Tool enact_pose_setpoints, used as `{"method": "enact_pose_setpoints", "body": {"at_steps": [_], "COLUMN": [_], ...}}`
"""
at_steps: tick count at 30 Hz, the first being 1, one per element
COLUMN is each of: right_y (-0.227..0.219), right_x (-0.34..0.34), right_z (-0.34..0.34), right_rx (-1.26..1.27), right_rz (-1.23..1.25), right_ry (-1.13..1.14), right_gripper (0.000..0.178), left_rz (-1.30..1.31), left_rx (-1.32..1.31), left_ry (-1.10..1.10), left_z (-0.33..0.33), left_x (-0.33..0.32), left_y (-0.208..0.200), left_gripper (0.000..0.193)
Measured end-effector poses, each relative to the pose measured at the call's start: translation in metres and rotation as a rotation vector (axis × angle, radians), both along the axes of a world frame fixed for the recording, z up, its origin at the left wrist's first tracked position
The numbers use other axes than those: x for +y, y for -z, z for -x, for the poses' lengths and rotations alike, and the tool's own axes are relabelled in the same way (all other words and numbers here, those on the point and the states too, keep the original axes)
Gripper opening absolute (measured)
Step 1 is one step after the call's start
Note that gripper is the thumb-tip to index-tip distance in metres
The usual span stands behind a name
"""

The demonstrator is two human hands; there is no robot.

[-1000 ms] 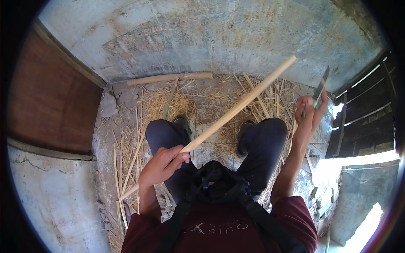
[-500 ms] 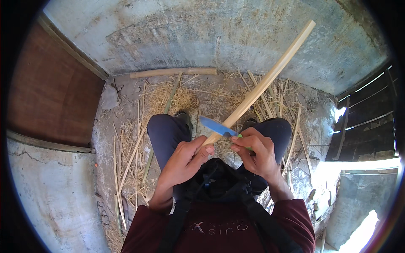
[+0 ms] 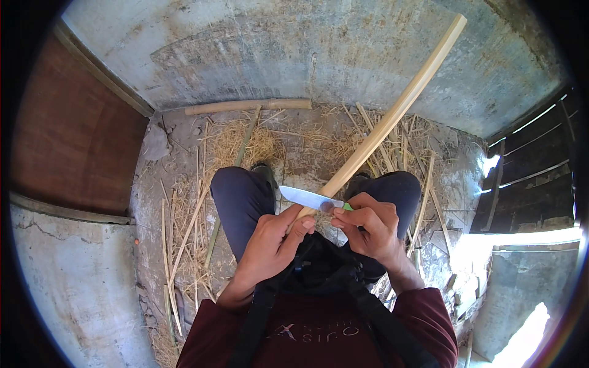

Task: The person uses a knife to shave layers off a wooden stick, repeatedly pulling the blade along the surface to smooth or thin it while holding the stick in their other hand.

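Note:
A long pale bamboo pole [image 3: 392,116] slants from between my knees up to the far right. My left hand [image 3: 274,238] is closed round its near end, thumb laid along the top. In my right hand [image 3: 373,228] is a knife [image 3: 305,197] with a green handle, most of which the fingers hide. The blade lies across the pole just beyond my left thumb, its tip pointing left. Blade and pole appear to touch.
Shavings [image 3: 236,144] and thin bamboo strips [image 3: 187,239] litter the floor on both sides of my legs. Another bamboo pole [image 3: 248,107] lies along the base of the far wall [image 3: 245,55]. At left stands a brown panel [image 3: 76,122], at right dark slats [image 3: 531,175].
The knife has come nearer to me along the pole, close to my left thumb, and its blade has turned a little. The pole's far end sits slightly higher in view.

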State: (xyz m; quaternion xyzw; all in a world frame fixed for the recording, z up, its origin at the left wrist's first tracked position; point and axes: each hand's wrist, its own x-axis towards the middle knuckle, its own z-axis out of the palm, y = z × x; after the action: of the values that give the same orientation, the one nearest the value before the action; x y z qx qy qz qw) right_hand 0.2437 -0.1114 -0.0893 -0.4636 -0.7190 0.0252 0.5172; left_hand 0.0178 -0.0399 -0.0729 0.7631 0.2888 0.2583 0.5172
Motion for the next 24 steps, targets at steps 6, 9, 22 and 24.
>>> {"method": "enact_pose_setpoints", "body": {"at_steps": [6,9,22,24], "right_y": [-0.001,0.0,-0.003,-0.001], "right_x": [0.0,0.002,0.004,0.004], "right_z": [0.0,-0.005,-0.014,-0.014], "right_rx": [-0.003,0.02,-0.058,-0.079], "right_rz": [-0.064,-0.088,-0.134,-0.15], "right_ry": [0.053,0.092,0.106,0.114], "right_gripper": [0.029,0.029,0.029,0.03], "left_rz": [0.022,0.026,0.002,-0.006], "left_rx": [0.016,0.024,0.031,0.036], "left_ry": [-0.007,0.001,-0.037,-0.037], "left_z": [0.001,0.002,0.004,0.005], "left_x": [-0.005,-0.007,-0.012,-0.012], "left_y": [-0.005,-0.004,-0.002,-0.001], "left_gripper": [0.026,0.028,0.028,0.027]}}
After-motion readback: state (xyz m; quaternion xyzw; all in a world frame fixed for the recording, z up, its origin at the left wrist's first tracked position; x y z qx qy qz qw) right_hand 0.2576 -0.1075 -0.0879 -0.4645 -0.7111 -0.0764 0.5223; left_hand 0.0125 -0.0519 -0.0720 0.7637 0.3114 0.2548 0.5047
